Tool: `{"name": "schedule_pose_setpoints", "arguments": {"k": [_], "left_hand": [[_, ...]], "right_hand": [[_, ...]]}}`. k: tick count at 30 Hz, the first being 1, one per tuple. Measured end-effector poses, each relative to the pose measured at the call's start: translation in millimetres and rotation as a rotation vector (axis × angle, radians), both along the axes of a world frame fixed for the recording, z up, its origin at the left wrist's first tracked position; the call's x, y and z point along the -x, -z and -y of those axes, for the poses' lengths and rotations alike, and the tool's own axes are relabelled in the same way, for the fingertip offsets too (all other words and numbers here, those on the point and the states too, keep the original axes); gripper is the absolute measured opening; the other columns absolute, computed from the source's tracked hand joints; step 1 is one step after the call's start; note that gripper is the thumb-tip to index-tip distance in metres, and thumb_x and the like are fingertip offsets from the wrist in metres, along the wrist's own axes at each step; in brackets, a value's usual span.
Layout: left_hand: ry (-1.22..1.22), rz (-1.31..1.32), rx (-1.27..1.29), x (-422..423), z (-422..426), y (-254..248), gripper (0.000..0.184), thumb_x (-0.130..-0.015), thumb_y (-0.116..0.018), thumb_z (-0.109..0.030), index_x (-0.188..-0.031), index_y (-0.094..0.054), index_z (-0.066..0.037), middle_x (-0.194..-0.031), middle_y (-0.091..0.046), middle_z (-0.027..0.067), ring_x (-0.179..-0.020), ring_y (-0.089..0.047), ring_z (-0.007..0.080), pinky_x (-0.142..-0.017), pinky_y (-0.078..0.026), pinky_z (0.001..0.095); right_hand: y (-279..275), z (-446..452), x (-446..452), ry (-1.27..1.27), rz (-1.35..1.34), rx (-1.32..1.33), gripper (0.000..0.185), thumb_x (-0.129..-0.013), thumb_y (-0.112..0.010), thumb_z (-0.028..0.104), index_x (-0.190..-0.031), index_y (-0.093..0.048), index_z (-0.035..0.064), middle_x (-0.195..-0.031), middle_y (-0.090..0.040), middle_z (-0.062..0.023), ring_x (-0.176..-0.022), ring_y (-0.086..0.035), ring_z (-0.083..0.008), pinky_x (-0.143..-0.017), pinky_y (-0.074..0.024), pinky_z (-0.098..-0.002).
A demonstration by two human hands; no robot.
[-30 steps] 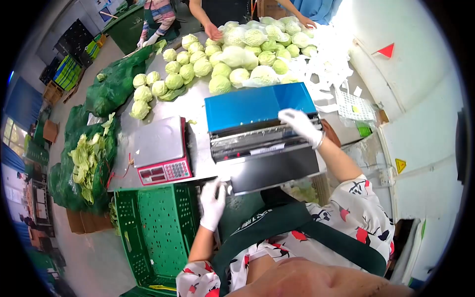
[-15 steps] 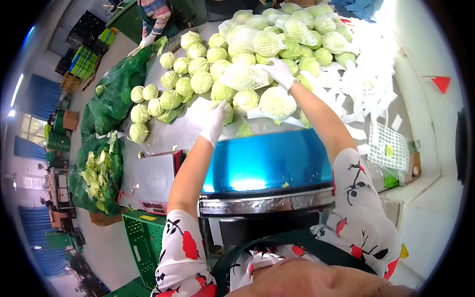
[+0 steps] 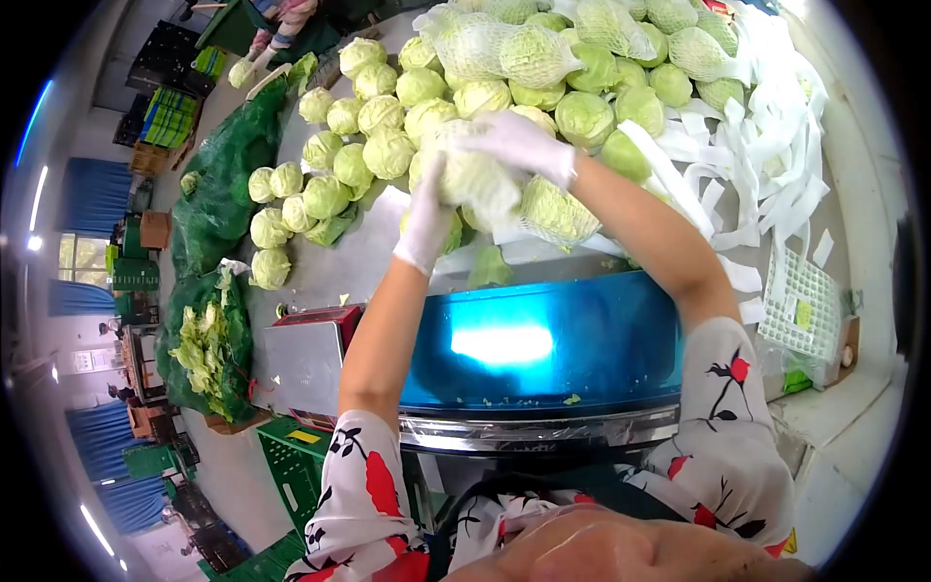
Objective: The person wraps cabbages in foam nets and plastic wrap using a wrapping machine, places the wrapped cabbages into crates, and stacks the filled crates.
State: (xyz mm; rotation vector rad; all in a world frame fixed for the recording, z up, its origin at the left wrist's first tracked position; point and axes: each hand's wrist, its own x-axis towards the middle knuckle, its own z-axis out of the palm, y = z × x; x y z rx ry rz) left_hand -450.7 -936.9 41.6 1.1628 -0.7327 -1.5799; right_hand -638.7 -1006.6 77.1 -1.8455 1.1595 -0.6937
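– Now that the blue-covered machine [image 3: 558,335] has been let go by the right hand [image 3: 516,145], what is being held?

– One netted cabbage [image 3: 477,184]. Its left side is clasped by the left hand [image 3: 427,209], its top and right by the right hand. Motion blur on it; firmness of grip can't be told.

– Position?

– Beyond the machine's cover, at the near side of the bare cabbages [image 3: 388,116]. Lifted or resting: not resolvable. Another netted head [image 3: 561,209] is seen just to the right, ungripped.

– Delta?

– A second ago the machine was being touched by the right hand. Half a second ago the pile had been reached, hands set apart. Now they've been brought together around one head.

– Implication?

– Judged as a two-handed pick-up, head already selected. Machine and scale [image 3: 304,367] are left untended by both hands. Loose white netting [image 3: 786,126] lies right, untouched.
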Motion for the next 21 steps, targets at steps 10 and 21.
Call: {"name": "schedule_pose_setpoints", "arguments": {"k": [10,21], "left_hand": [[0.167,0.204,0.159,-11,-233,-71,0.077,-0.083,-0.075,-0.016,-0.146,-0.037,0.006,-0.139,-0.053,0.0175,-0.131,-0.05,0.024,-0.112,-0.038,0.0362],[0.132,1.123,0.479,-71,-326,-67,0.07,-0.088,-0.072,-0.036,-0.142,-0.047,0.0,-0.107,-0.065,0.0161,-0.102,-0.06,0.0308,-0.091,-0.048,0.0422]], "right_hand": [[-59,-286,39,-0.028,0.265,-0.262,0.093,-0.084,-0.078,0.033,-0.153,-0.026,-0.0036,-0.149,-0.04,-0.0249,-0.139,-0.041,-0.0322,-0.116,-0.0301,-0.0402],[-33,-400,49,0.465,-0.178,0.343,0.071,-0.086,-0.075,0.032,-0.142,-0.045,-0.0014,-0.142,-0.049,-0.0213,-0.131,-0.046,-0.0358,-0.112,-0.0334,-0.0431]]}}
